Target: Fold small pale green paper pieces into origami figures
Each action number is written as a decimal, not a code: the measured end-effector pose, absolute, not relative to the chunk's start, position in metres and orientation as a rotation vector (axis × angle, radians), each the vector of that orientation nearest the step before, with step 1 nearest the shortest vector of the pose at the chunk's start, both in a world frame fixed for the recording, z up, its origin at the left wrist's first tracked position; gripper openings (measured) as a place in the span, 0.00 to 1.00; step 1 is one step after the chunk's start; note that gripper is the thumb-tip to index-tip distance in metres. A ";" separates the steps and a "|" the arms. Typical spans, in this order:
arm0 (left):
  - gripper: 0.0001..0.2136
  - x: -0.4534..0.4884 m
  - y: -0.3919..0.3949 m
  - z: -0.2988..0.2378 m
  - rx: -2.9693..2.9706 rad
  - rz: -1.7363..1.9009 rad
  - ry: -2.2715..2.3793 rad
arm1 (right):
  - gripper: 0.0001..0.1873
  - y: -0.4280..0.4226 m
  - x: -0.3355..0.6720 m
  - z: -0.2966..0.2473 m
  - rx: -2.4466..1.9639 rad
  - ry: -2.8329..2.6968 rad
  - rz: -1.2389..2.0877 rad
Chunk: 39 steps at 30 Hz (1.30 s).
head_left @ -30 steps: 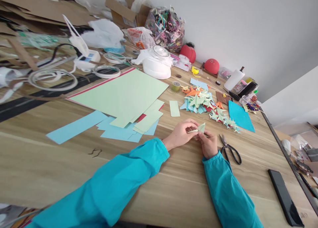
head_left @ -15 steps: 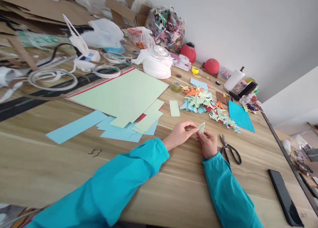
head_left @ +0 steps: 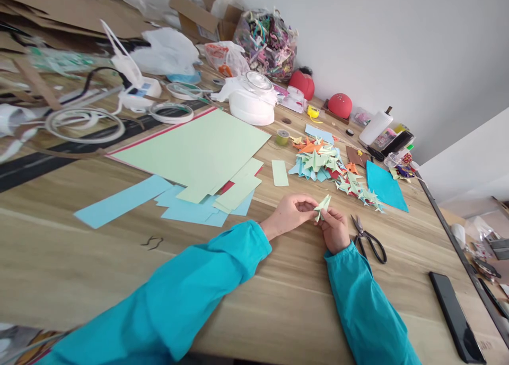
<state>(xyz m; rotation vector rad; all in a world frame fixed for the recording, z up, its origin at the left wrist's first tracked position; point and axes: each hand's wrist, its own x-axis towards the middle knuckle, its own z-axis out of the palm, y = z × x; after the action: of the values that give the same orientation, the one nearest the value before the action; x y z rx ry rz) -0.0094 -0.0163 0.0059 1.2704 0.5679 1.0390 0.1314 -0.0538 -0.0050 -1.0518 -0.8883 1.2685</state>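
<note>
Compared with a second earlier, the little green paper piece point(head_left: 322, 206) had tipped up. The flap that stuck out toward the left hand was gone, and the piece stood more on end with its point up. Both hands had barely shifted on the worktop point(head_left: 278, 285).

I had the piece pinched from both sides, just above the worktop and in front of me. The left hand point(head_left: 288, 215) had its fingertips closed on the left edge. The right hand point(head_left: 337, 228) had thumb and fingers clamped on the lower right. Neither hand was loose, and both wrists rested on the wood.

To me this looked like mid-fold on one small origami piece, squeezing a crease into shape. I couldn't make out which flap was being worked because it's too small in the view. I'd say the next move called for a steady pinch from one hand while the other ran along the crease, lightly enough not to crush the point.

Scissors point(head_left: 368, 238) lay just beside the right hand, untouched. Farther out sat a pile of finished folded pieces point(head_left: 322, 162) with a teal sheet point(head_left: 384, 185) next to it. A loose green strip point(head_left: 279, 172) and blue offcuts point(head_left: 191, 210) lay off to the left.
</note>
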 end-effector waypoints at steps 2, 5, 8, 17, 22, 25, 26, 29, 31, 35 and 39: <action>0.09 -0.010 -0.016 0.006 1.302 1.050 0.599 | 0.10 -0.054 0.131 -0.005 -1.065 -0.901 1.251; 0.07 -0.011 -0.016 0.007 1.340 1.061 0.700 | 0.09 -0.054 0.130 -0.005 -1.083 -0.944 1.221; 0.07 -0.012 -0.014 0.007 1.342 1.062 0.801 | 0.08 -0.054 0.131 -0.007 -1.099 -0.990 1.186; 0.12 -0.013 -0.006 0.003 1.231 0.965 0.839 | 0.08 -0.052 0.135 -0.013 -1.133 -1.013 1.167; 0.09 -0.014 -0.008 0.007 1.186 0.913 0.817 | 0.09 -0.051 0.135 -0.013 -1.150 -0.992 1.195; 0.08 -0.014 -0.008 0.008 1.161 0.910 0.801 | 0.09 -0.051 0.135 -0.014 -1.160 -1.014 1.189; 0.08 -0.015 -0.008 0.009 1.157 0.909 0.797 | 0.08 -0.051 0.135 -0.014 -1.163 -1.021 1.183; 0.07 -0.015 -0.008 0.011 1.154 0.929 0.790 | 0.08 -0.052 0.136 -0.014 -1.172 -1.042 1.163; 0.08 -0.016 -0.008 0.012 1.152 0.943 0.766 | 0.08 -0.052 0.137 -0.014 -1.176 -1.053 1.150; 0.10 -0.015 -0.009 0.011 1.277 0.881 0.738 | 0.09 -0.052 0.138 -0.015 -1.201 -1.094 1.123; 0.08 -0.014 -0.008 0.007 1.339 0.866 0.788 | 0.10 -0.052 0.138 -0.015 -1.230 -1.139 1.115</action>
<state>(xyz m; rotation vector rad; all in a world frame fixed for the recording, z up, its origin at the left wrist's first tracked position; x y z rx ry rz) -0.0138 -0.0084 0.0070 1.3394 0.7881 0.8663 0.1379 -0.0517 -0.0152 -1.2299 -1.1386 1.1145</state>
